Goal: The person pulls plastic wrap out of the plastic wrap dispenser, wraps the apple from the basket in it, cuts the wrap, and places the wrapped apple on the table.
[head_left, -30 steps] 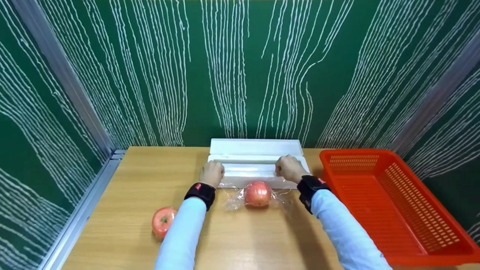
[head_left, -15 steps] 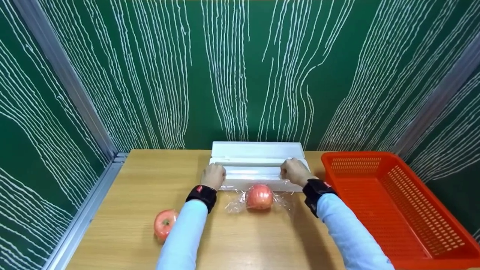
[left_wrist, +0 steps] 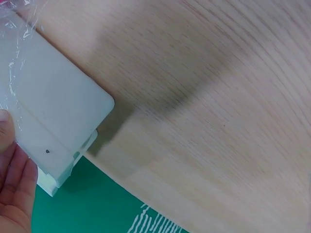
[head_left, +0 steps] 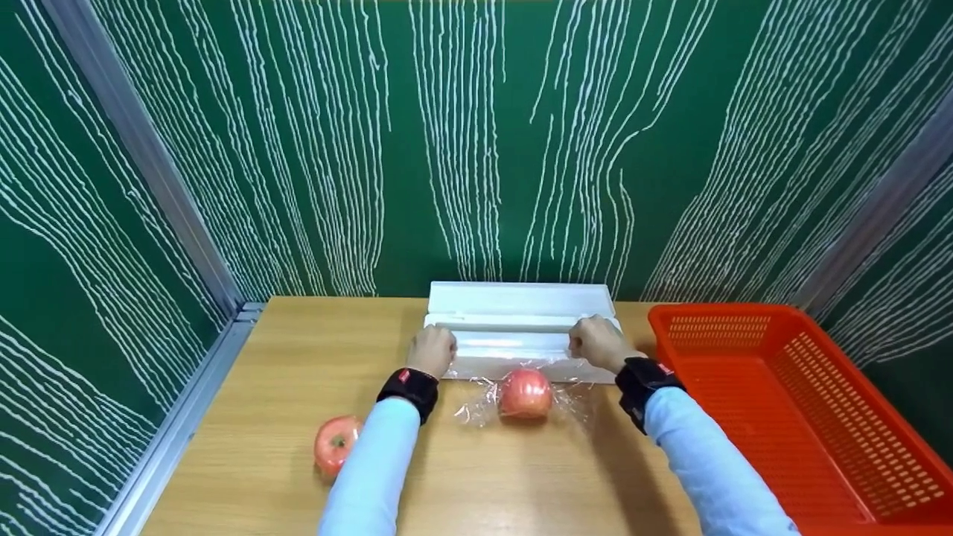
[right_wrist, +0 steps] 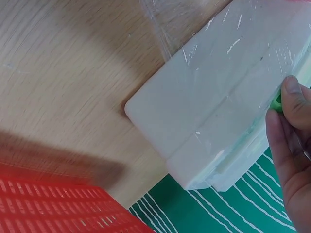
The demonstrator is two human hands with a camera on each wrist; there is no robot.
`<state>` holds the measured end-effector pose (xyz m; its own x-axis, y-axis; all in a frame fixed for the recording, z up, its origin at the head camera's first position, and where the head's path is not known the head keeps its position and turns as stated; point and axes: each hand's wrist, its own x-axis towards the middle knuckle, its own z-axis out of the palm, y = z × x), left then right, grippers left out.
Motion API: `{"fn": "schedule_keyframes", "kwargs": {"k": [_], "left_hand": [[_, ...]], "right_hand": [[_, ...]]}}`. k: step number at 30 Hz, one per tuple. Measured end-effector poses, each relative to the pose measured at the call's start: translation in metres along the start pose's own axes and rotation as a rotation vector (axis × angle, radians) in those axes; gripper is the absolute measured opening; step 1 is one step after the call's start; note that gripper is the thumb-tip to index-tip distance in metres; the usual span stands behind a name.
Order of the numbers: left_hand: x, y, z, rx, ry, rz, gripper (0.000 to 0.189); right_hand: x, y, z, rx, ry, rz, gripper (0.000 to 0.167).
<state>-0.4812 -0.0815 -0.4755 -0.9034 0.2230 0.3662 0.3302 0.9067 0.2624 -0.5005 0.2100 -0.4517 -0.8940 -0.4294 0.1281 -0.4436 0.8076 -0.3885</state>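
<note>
A white cling film dispenser (head_left: 521, 299) lies with its lid raised at the back of the table. My left hand (head_left: 432, 350), fingers curled, is at its left end; in the left wrist view the thumb (left_wrist: 6, 130) pinches the clear film's edge. My right hand (head_left: 598, 344) is towards the right end. In the right wrist view its thumb and forefinger pinch a small green slider (right_wrist: 276, 103) at the dispenser's edge. Cling film (right_wrist: 194, 68) stretches over the dispenser's front. Just before it, a red apple (head_left: 525, 393) sits with crumpled film (head_left: 480, 406) about it.
Another red apple (head_left: 335, 444) stands at the left, partly behind the left sleeve (head_left: 376, 469). A red plastic basket (head_left: 774, 417) is at the right, beside the right forearm. Green walls (head_left: 521, 149) with white lines rise behind the wooden table (head_left: 476, 491).
My right hand has slid a little to the right along the dispenser. The left hand keeps its place there. The whole head view has shifted slightly.
</note>
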Motion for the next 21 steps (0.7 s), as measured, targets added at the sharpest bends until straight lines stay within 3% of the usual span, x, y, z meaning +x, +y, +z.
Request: {"fn": "schedule_keyframes", "kwargs": {"k": [10, 14, 16, 21], "left_hand": [[-0.001, 0.003, -0.003, 0.022, 0.002, -0.032, 0.012], [-0.001, 0.003, -0.003, 0.011, 0.000, -0.030, 0.013], [0.000, 0.002, -0.003, 0.011, -0.001, -0.021, 0.014], [-0.001, -0.001, -0.008, 0.025, 0.003, -0.029, 0.014]], "right_hand": [[0.001, 0.009, 0.002, -0.027, 0.062, -0.092, 0.021], [0.000, 0.013, -0.001, -0.037, 0.049, -0.119, 0.019], [-0.002, 0.015, -0.005, -0.072, 0.026, -0.083, 0.017], [-0.009, 0.019, -0.018, -0.122, -0.040, 0.098, 0.017]]}}
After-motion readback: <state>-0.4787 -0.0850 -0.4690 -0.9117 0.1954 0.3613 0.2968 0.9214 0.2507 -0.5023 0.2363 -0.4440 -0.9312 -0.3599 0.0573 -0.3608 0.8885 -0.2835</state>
